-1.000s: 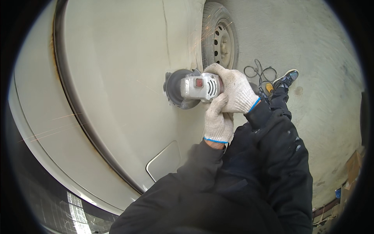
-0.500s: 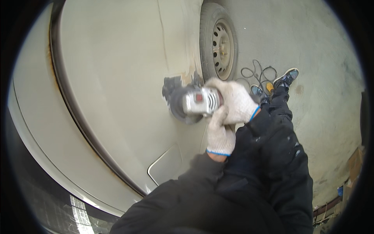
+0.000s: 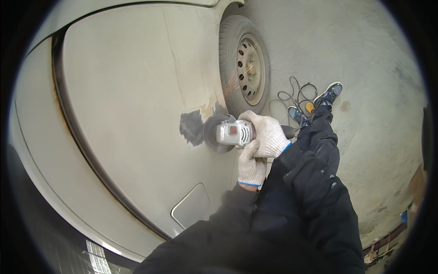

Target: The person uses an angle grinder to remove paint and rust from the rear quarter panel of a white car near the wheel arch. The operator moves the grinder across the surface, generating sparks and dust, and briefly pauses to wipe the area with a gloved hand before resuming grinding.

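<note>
Both my hands, in white knit gloves with blue cuffs, hold an angle grinder [image 3: 232,132] with a silver head. My right hand [image 3: 270,136] is wrapped round its body behind the head. Beneath it, my left hand [image 3: 252,166] grips the tool from the near side. The grinder's round disc [image 3: 211,133] is against or very close to the pale car panel [image 3: 132,96], beside a dark grey bared patch [image 3: 191,127]. Thin orange sparks [image 3: 239,71] fly away toward the wheel [image 3: 250,68].
A fuel flap [image 3: 190,205] lies in the panel nearer me. Dark coiled cable [image 3: 292,93] and a yellow thing [image 3: 310,108] are on the concrete floor [image 3: 374,114] by my shoes [image 3: 328,93]. Cardboard [image 3: 417,185] and clutter stand at the right edge.
Sparks now stream toward the wheel. The grinder has shifted along the panel, leaving more of the dark patch uncovered. My view has moved, so the wheel sits lower and further left.
</note>
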{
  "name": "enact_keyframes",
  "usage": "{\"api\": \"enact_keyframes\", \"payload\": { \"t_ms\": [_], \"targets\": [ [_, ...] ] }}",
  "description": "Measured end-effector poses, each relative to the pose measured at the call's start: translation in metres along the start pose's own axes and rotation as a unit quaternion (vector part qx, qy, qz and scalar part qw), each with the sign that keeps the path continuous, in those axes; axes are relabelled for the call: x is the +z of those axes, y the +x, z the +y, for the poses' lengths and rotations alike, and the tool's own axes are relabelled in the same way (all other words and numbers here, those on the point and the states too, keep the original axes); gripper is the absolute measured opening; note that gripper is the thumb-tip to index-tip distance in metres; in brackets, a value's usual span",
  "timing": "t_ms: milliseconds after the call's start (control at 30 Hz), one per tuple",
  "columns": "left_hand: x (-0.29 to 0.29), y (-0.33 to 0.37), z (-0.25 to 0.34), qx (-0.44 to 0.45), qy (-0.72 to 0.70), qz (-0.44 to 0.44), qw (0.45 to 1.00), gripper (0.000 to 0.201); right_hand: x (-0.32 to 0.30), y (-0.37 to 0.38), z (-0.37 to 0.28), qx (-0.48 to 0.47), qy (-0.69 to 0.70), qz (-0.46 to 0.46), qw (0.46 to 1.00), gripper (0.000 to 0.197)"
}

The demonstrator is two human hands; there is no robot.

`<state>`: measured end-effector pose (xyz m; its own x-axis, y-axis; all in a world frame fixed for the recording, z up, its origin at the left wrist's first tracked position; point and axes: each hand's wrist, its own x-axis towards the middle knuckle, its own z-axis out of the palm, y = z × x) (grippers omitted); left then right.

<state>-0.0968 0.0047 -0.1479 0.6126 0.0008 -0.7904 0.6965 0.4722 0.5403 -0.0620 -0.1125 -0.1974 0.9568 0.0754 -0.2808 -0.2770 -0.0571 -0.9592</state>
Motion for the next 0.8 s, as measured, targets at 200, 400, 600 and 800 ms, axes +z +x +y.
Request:
{"api": "enact_keyframes", "payload": {
  "t_ms": [200, 400, 600, 800],
  "targets": [
    [-0.005, 0.044, 0.006, -0.014, 0.033, -0.078, 0.996, 0.031, -0.012, 0.025, 0.021, -0.024, 0.001, 0.056, 0.998, 0.063],
    [-0.001, 0.032, -0.004, -0.002, -0.005, -0.039, 0.999, 0.043, -0.008, 0.012, 0.012, -0.008, -0.006, 0.045, 0.999, 0.065],
    [-0.004, 0.056, 0.009, -0.074, 0.000, -0.113, 0.991, 0.043, -0.016, 0.023, 0.023, -0.022, -0.031, 0.100, 0.994, 0.062],
    [0.000, 0.054, -0.009, -0.067, -0.026, -0.087, 0.994, 0.058, -0.013, 0.010, 0.024, 0.034, -0.044, 0.091, 0.994, 0.064]
  ]
}}
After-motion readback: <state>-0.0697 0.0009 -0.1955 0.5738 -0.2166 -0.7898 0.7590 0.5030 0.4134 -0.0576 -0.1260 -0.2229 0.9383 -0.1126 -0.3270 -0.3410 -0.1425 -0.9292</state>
